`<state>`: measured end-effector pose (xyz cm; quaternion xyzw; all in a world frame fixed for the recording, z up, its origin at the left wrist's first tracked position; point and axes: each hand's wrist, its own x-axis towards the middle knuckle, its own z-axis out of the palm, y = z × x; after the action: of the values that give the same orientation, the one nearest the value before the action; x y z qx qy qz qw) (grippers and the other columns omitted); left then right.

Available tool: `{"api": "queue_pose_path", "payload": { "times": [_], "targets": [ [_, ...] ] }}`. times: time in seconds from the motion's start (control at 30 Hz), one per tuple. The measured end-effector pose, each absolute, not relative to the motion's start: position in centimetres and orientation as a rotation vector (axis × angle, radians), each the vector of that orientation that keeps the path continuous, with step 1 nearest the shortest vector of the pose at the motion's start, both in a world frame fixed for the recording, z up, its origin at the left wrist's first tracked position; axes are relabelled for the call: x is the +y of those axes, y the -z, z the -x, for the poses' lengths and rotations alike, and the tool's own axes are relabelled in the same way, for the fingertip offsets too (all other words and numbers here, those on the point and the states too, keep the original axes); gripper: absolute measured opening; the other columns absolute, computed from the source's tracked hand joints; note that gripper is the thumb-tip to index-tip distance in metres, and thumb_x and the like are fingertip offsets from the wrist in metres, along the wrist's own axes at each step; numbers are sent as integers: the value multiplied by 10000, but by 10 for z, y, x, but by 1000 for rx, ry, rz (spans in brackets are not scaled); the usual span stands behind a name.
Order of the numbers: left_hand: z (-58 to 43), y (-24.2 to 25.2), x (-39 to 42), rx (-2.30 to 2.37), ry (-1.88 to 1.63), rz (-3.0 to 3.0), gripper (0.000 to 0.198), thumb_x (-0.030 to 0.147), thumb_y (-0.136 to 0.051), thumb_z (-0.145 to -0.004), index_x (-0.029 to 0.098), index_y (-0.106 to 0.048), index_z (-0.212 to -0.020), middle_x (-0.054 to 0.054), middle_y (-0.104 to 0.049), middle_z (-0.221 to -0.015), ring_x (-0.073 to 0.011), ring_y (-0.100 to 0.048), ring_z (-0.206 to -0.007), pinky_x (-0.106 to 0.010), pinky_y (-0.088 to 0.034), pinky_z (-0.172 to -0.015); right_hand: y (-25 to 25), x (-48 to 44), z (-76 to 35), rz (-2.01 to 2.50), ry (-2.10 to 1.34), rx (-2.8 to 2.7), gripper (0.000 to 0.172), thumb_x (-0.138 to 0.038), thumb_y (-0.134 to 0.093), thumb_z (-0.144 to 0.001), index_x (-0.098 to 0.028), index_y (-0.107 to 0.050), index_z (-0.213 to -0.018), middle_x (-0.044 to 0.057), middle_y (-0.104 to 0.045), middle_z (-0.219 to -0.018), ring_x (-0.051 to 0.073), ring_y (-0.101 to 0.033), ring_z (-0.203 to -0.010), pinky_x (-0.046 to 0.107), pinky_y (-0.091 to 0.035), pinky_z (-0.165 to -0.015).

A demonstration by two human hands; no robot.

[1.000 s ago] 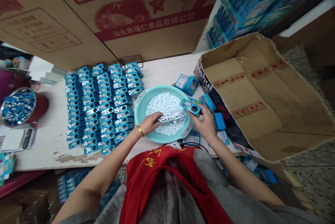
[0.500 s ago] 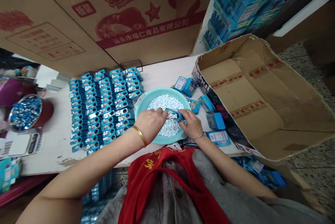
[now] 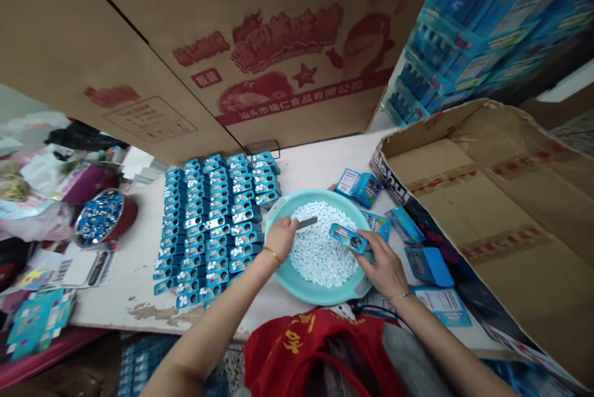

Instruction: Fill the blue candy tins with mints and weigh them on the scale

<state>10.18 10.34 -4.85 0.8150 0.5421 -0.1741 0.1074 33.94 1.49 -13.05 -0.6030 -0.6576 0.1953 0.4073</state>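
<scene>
A teal basin (image 3: 283,273) full of small white candies (image 3: 320,248) stands on the white table in front of me. My left hand (image 3: 279,239) is closed on a thin grey scoop-like strip (image 3: 306,222) held over the candies at the basin's left side. Over the basin's right part, my right hand (image 3: 383,267) grips a small blue candy tin (image 3: 348,237). Rows of several filled blue tins (image 3: 213,224) lie to the left of the basin.
A large open cardboard box (image 3: 501,199) lies at the right. Loose blue packs (image 3: 359,187) and lids (image 3: 429,264) sit between it and the basin. A red bowl of blue pieces (image 3: 99,217) and a scale (image 3: 81,268) are at the left. Big cartons stand behind.
My hands have separated: the left has drawn back with the grey strip to the basin's left side, and the right holds the tin alone. The view has shifted up and left.
</scene>
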Motion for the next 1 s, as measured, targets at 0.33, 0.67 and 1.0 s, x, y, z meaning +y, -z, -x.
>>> {"api": "queue_pose_path", "payload": {
  "times": [0.33, 0.67, 1.0],
  "targets": [
    [-118, 138, 51, 1237, 372, -2214, 264, 105, -381, -888, 182, -539, -1085, -101, -577, -1065, -234, -530, -1020, -352, -439, -891, 130, 21, -346, 1579, -640, -1338, 470, -496, -649, -788, -204, -576, -1149, 132, -665, -1076, 307, -636, -1002, 495, -517, -876],
    [-101, 92, 61, 1052, 16, -2001, 239, 212, -550, -816, 167, -504, -1046, -43, -594, -935, -163, -531, -801, -284, -448, -751, 128, 22, -359, 1558, -611, -1310, 459, -451, -656, -792, -188, -570, -1158, 123, -659, -1106, 272, -636, -1010, 455, -522, -888],
    [-121, -36, 83, 1014, 245, -2382, 196, 104, -492, -835, 162, -516, -1021, -71, -608, -1004, -186, -577, -899, -306, -468, -800, 124, 17, -343, 1543, -391, -1714, 396, -176, -520, -802, -201, -556, -1196, 112, -633, -1128, 278, -592, -1062, 426, -519, -885]
  ]
}}
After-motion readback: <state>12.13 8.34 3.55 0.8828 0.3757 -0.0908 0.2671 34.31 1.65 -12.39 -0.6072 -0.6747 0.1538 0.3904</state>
